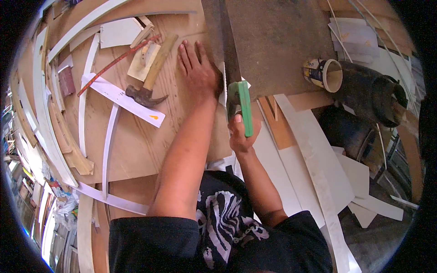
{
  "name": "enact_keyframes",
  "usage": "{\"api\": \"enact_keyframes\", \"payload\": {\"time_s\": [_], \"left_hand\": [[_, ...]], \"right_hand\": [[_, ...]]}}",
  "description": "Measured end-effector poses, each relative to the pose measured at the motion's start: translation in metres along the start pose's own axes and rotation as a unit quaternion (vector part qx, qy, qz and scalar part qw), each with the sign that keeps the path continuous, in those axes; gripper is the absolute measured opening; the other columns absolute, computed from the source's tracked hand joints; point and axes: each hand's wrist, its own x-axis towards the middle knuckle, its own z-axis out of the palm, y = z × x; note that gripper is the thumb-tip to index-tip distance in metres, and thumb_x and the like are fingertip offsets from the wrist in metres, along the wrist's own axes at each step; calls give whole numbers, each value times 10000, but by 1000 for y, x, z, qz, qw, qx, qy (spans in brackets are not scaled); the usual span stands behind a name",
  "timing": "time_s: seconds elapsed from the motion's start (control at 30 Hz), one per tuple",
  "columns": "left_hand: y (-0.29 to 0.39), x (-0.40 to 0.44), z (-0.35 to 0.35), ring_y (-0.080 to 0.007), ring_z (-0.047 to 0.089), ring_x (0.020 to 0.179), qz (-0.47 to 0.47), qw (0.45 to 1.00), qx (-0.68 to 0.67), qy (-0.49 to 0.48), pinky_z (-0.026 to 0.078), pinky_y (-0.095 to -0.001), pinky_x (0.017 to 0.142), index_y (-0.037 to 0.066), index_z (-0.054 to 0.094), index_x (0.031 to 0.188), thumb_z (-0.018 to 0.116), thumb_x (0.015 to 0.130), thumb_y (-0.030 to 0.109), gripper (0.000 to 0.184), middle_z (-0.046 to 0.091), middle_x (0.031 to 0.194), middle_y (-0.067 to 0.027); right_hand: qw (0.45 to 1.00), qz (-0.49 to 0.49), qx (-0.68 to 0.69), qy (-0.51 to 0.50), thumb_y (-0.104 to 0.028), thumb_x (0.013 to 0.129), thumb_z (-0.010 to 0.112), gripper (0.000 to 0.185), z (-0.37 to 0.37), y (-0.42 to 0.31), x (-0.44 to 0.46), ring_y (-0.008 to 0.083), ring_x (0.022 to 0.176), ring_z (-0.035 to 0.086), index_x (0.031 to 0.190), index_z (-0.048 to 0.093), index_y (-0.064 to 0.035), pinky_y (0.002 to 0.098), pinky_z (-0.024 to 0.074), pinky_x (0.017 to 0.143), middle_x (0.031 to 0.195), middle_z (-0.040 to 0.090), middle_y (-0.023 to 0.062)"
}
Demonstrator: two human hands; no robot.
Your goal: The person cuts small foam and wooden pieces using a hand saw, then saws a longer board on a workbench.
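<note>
My left hand (pixel 199 72) lies flat on the plywood sheet (pixel 123 154), palm down with the fingers apart. Just right of it, my right hand (pixel 245 134) is closed around the green handle of a handsaw (pixel 246 109). The dark saw blade points away from me along the right edge of the plywood; how deep its teeth sit in the wood I cannot tell. Left of my left hand a claw hammer (pixel 154 73) with a wooden handle rests on the sheet, its head toward me.
A thin red rod (pixel 116 61) and a white strip (pixel 125 100) lie by the hammer. Curved white strips (pixel 43 104) line the left side. At right, a paint bucket (pixel 331 75) lies tipped beside a dark cylinder (pixel 364 86). White boards (pixel 282 168) lie below.
</note>
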Motion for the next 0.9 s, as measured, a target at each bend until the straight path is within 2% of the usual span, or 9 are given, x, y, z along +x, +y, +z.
{"api": "enact_keyframes", "payload": {"time_s": [0.17,0.3,0.47,0.57,0.63,0.67,0.73,0.83,0.9], "left_hand": [[5,-4,-2,-433,246,1505,-3,1000,-12,-1,188,-545,1232,-17,426,1490,476,932,175,592,308,1588,-288],[5,1,1,-444,241,1504,-7,1000,-14,3,176,-555,1232,-38,416,1487,488,916,169,612,308,1584,-300],[5,-2,-2,-450,232,1506,3,1000,-7,-2,167,-559,1233,-44,420,1484,500,904,175,626,303,1585,-305],[1,1,-2,-447,225,1510,7,1000,-3,-22,158,-565,1233,-44,416,1488,502,898,174,635,296,1587,-308],[-3,2,3,-453,211,1513,43,995,91,-6,145,-573,1234,-49,406,1493,501,894,175,648,288,1587,-317],[-3,-1,5,-453,211,1513,43,995,91,-8,145,-573,1234,-49,406,1493,501,894,175,648,288,1587,-317],[5,0,-7,-455,186,1519,0,999,1,-40,143,-577,1232,-48,390,1504,521,893,208,675,261,1598,-320],[1,0,3,-455,169,1522,11,998,46,-31,147,-580,1229,-47,377,1511,535,936,289,685,232,1608,-319],[6,0,4,-454,172,1519,3,999,25,-23,151,-583,1227,-49,376,1509,543,952,329,694,231,1606,-318]], "right_hand": [[998,41,41,-2,-224,962,609,342,2,-6,11,164,455,487,696,542,-20,351,369,456,538,520,63],[1000,0,-10,5,-241,966,606,375,0,-6,5,159,460,493,669,535,-22,346,377,458,535,530,56],[999,51,12,6,-259,966,617,385,5,-20,21,153,467,500,673,547,-19,338,388,462,544,545,53],[998,56,33,28,-261,967,615,382,1,-5,10,139,473,499,682,559,-14,325,382,459,550,552,43],[995,68,64,37,-265,966,614,382,7,-12,15,140,474,498,683,561,-14,324,381,459,552,552,42],[991,81,91,46,-268,965,614,382,9,-15,17,141,474,498,685,563,-14,324,380,459,553,552,42],[994,64,77,36,-270,962,614,381,9,-12,24,148,471,498,683,559,-16,328,378,459,553,545,47],[997,40,58,22,-274,957,613,381,6,-8,23,159,466,491,679,551,-20,336,371,457,553,532,53],[998,34,51,17,-275,955,612,382,2,-2,21,163,463,485,677,547,-22,340,365,456,553,526,55]]}}
